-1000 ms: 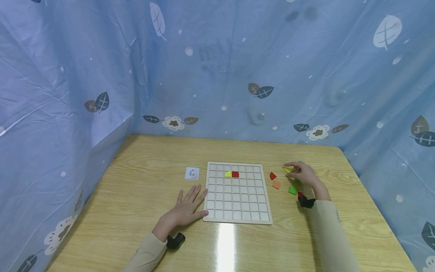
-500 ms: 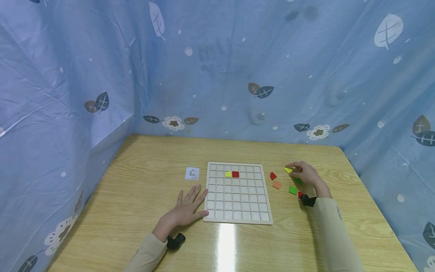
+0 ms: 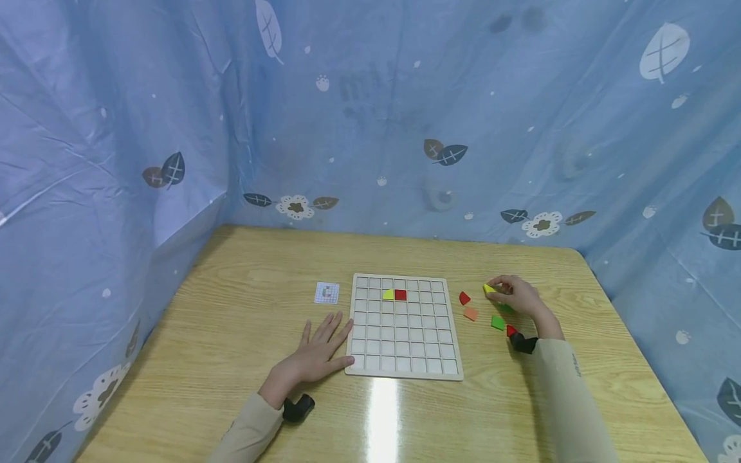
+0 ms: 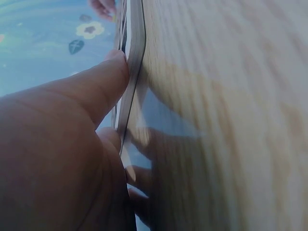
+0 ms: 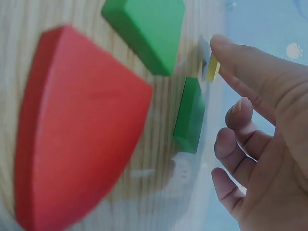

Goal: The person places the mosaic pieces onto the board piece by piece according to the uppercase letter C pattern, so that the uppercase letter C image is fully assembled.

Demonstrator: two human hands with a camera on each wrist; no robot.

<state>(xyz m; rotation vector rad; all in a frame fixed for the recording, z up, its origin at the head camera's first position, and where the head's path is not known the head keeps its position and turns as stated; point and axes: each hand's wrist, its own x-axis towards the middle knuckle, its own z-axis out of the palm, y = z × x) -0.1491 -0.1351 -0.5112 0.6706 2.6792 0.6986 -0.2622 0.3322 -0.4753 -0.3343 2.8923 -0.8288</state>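
My right hand (image 3: 517, 297) pinches a small yellow tile (image 5: 212, 67) between thumb and index finger, tilted close over the table; its other fingers curl loosely. Below that hand lie a green tile (image 5: 190, 115), another green tile (image 3: 498, 323) and a red quarter-round tile (image 5: 86, 130). My left hand (image 3: 312, 357) lies with fingers spread at the left side of a pale wooden grid board (image 3: 405, 376), thumb on its lower left edge. On the board, a yellow tile (image 3: 388, 294) with a curved side sits beside a red square tile (image 3: 401, 295) in the second row.
A small printed grid card (image 3: 327, 292) lies left of the board. Between the board and my right hand are a red quarter-round tile (image 3: 464, 298) and an orange tile (image 3: 471, 314). A blue patterned curtain (image 3: 370, 128) stands behind the wooden table (image 3: 260, 257).
The yellow tile turns and tips slightly in my right fingers, which stay at nearly the same spot. My left hand and the board hold still; the head view shifts a little.
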